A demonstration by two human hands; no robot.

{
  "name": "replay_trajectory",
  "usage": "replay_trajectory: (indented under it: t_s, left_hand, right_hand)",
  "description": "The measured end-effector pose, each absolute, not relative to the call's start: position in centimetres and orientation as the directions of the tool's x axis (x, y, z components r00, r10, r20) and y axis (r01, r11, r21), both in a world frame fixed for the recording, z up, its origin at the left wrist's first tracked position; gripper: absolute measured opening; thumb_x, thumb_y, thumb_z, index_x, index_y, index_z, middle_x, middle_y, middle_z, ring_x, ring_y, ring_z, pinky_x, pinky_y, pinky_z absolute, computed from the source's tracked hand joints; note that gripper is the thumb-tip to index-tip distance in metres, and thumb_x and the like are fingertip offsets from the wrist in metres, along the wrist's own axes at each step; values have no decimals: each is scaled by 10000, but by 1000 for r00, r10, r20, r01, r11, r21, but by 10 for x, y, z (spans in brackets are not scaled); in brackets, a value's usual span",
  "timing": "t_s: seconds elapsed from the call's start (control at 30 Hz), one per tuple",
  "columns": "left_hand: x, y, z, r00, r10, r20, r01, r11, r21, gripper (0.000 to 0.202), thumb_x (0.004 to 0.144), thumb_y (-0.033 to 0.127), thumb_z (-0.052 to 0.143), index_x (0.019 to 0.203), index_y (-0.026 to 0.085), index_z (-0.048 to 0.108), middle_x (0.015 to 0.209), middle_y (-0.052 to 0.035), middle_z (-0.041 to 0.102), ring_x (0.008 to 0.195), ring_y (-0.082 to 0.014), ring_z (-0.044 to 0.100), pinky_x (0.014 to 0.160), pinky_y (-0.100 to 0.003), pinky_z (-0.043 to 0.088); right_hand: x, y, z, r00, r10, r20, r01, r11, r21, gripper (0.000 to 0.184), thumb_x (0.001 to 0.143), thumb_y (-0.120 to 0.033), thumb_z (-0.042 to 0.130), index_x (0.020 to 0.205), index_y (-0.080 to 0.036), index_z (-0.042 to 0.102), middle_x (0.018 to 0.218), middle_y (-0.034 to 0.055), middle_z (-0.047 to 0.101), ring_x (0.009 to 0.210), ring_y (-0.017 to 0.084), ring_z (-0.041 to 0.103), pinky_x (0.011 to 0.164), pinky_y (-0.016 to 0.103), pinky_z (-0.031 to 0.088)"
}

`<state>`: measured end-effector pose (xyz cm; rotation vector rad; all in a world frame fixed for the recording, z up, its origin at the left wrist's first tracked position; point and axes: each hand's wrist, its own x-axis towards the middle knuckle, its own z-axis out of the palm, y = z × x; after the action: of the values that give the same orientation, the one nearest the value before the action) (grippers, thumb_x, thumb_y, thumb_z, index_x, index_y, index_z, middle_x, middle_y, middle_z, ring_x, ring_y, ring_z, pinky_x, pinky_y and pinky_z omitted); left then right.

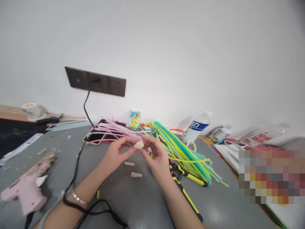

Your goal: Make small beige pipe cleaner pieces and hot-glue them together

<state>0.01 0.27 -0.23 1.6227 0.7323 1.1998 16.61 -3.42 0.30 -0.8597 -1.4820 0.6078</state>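
Held up over the grey table, a small cream-coloured bundle [138, 145], seemingly of bent pipe cleaner, sits between the fingertips of both hands. My left hand [119, 150] pinches it from the left, with thumb and index finger closed on it. From the other side my right hand [157, 155] grips it, its fingers curled. Below them on the table lie a short beige piece [129, 163] and a folded beige piece [136, 175]. Pink pipe cleaners [114, 129] are spread just behind my hands. Yellow-and-black handled pliers [188, 178] lie partly behind my right forearm.
Green and yellow pipe cleaners [183, 152] lie right of my hands. A pink glue gun [28, 187] rests at left. Its black cable [77, 162] crosses my left forearm. Along the wall stand a small colourful figure [135, 120] and a bottle [196, 127].
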Motion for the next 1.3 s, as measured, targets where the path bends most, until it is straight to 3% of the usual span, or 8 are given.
replay_trajectory:
  t_s: [0.37, 0.6, 1.1, 1.3]
  left_hand:
    - [0, -1, 0, 428, 818, 384, -90, -385, 919, 148, 870, 240, 665, 1001, 180, 699, 983, -66, 731, 947, -205, 670, 862, -318, 528]
    - [0, 0, -5, 426, 820, 383, -124, -366, 922, 181, 850, 253, 702, 1014, 179, 686, 1001, -72, 715, 976, -210, 664, 890, -321, 521]
    - [3, 0, 0, 333, 847, 415, -144, -389, 910, 129, 809, 249, 715, 915, 182, 685, 949, -60, 725, 935, -197, 674, 848, -309, 553]
    - [2, 1, -3, 255, 860, 443, -96, -433, 896, 143, 791, 277, 728, 887, 177, 692, 917, -68, 746, 899, -207, 693, 848, -341, 578]
  right_hand:
    - [168, -37, 9, -34, 794, 608, 272, 592, -758, 66, 862, -176, 667, 903, -225, 649, 833, 16, 635, 719, 167, 542, 718, 329, 445]
    - [166, -38, 11, -30, 799, 600, 233, 589, -773, 54, 864, -164, 638, 853, -216, 624, 788, 8, 610, 718, 167, 540, 695, 312, 439]
    - [167, -34, 4, 23, 853, 521, 179, 509, -842, 69, 857, -209, 649, 919, -210, 678, 847, 28, 698, 703, 165, 563, 667, 304, 424]
    - [169, -30, -2, 13, 876, 482, 126, 477, -870, 98, 857, -204, 649, 951, -212, 674, 883, 28, 693, 764, 168, 591, 751, 316, 478]
